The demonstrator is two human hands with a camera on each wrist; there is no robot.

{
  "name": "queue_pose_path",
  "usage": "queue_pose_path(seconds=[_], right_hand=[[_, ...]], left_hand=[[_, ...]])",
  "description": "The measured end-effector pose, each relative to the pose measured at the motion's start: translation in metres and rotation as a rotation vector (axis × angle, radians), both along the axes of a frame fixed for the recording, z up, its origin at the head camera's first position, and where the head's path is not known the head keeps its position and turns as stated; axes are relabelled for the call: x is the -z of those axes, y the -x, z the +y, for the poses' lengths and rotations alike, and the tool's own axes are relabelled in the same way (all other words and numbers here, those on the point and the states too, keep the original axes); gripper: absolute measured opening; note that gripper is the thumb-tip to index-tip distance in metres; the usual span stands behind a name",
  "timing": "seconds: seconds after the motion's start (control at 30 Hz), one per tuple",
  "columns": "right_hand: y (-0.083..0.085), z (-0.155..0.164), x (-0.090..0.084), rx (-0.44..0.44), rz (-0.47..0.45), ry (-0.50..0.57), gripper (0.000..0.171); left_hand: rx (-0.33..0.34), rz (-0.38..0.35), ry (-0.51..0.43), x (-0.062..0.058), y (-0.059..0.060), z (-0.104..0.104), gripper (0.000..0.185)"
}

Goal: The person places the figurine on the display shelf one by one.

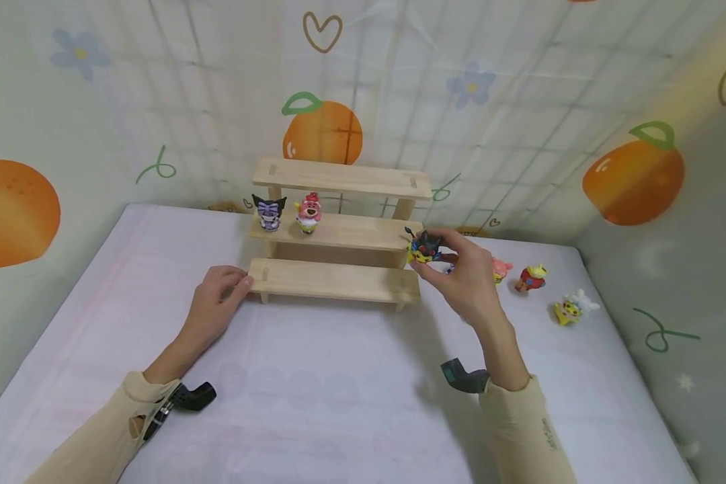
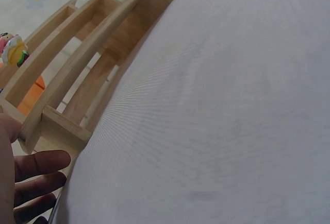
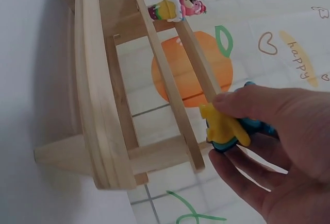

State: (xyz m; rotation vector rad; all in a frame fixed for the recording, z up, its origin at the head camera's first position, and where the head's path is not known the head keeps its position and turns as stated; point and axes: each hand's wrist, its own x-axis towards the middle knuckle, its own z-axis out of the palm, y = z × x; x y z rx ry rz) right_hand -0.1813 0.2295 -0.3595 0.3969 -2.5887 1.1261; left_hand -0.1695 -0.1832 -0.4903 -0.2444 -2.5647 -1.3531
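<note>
1. Leftmost, my left hand (image 1: 218,296) rests on the tabletop (image 1: 339,390) with relaxed fingers touching the left end of the bottom step of the wooden stepped shelf (image 1: 339,232); it grips nothing.
2. Next, the shelf has three steps, their long axis running left to right across the head view, backed against the patterned wall.
3. On the middle step I count two figures, both upright and facing me: a purple figure (image 1: 269,212) and, just beside it, a pink figure (image 1: 308,213).
4. Further right, my right hand (image 1: 466,272) pinches one black-and-yellow figure (image 1: 423,247) between thumb and fingers, held at the right end of the middle step. It looks tilted; I cannot tell which way it faces.
5. Rightmost, three more figures lie on the tabletop: a pink one (image 1: 501,269) partly hidden by my hand, a red-and-green one (image 1: 531,278), and a yellow-and-white one (image 1: 571,308).
</note>
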Motion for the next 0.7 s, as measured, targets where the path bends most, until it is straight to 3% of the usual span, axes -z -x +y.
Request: queue_pose_path(seconds=[0.7], right_hand=[[0.012,-0.018,0.009,-0.007,-0.030,0.027,0.060]], left_hand=[[-0.001,0.043,0.007,0.004,0.001,-0.001,0.030]])
